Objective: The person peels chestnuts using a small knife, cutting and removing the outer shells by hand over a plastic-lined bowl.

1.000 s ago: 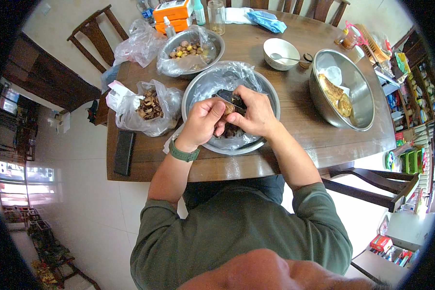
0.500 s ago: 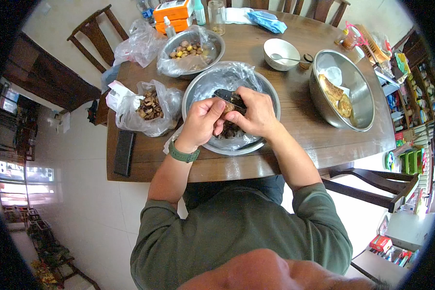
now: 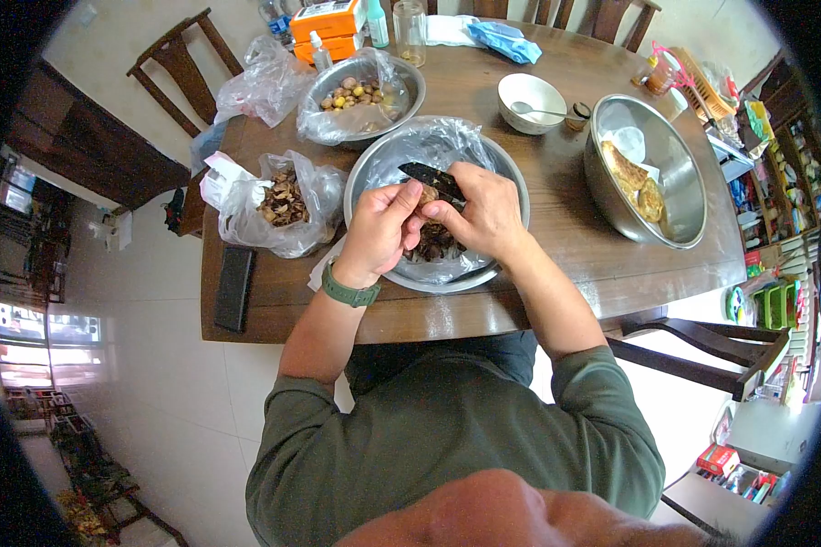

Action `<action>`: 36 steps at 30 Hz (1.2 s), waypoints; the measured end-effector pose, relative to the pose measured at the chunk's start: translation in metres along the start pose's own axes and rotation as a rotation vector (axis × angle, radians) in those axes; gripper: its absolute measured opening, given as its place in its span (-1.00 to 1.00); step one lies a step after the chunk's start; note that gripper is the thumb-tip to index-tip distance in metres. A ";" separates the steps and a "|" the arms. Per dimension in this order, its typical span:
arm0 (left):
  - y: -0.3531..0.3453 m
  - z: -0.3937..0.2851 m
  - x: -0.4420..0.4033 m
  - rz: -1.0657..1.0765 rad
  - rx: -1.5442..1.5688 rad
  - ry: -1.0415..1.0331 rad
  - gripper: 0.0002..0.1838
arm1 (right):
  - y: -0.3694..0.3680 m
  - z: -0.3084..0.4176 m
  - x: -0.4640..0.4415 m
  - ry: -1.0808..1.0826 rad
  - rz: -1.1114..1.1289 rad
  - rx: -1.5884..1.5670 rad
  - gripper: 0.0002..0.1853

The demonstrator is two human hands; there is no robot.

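Observation:
My right hand (image 3: 489, 208) grips a black-bladed knife (image 3: 420, 173), its tip pointing up and to the left. Pinched in my left hand (image 3: 379, 228) is a small brown nut (image 3: 428, 194), which looks like a chestnut and is partly covered by the fingers. The blade lies right by the nut; whether it touches is hard to make out. Both hands are above a metal basin (image 3: 353, 187) lined with clear plastic, where dark brown shell pieces (image 3: 440, 246) lie. Behind it, brown and yellowish nuts (image 3: 354, 94) fill part of a second lined basin (image 3: 416, 84).
On the left are a plastic bag (image 3: 315, 219) of brown shells and a black phone-like object (image 3: 234, 288). A white bowl (image 3: 531, 87) with a spoon and a large steel bowl (image 3: 684, 196) holding yellowish-brown pieces stand right. Orange boxes (image 3: 327, 25) are at the back.
The knife has turned in my right hand, so its blade now extends further up and left, away from the nut's near side. The left hand stays nearly in place.

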State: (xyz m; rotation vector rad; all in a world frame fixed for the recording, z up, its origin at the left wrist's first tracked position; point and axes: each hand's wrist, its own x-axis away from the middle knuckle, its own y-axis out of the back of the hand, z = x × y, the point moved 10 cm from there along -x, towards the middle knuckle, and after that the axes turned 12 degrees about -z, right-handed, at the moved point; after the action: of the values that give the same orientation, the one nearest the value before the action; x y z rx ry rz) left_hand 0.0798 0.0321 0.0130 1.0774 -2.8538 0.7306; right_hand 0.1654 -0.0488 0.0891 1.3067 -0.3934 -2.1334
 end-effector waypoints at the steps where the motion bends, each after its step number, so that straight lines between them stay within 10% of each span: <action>1: 0.002 0.001 -0.001 -0.014 -0.003 -0.002 -0.65 | 0.000 -0.001 0.000 -0.013 0.001 -0.003 -0.48; 36: -0.001 0.018 -0.003 0.075 0.386 0.247 -0.76 | 0.002 -0.004 0.001 0.001 -0.048 -0.048 -0.55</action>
State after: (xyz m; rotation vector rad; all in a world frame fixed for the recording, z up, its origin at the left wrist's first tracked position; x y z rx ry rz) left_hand 0.0854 0.0257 -0.0028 0.8345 -2.6155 1.3567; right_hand 0.1695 -0.0503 0.0873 1.3021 -0.3117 -2.1687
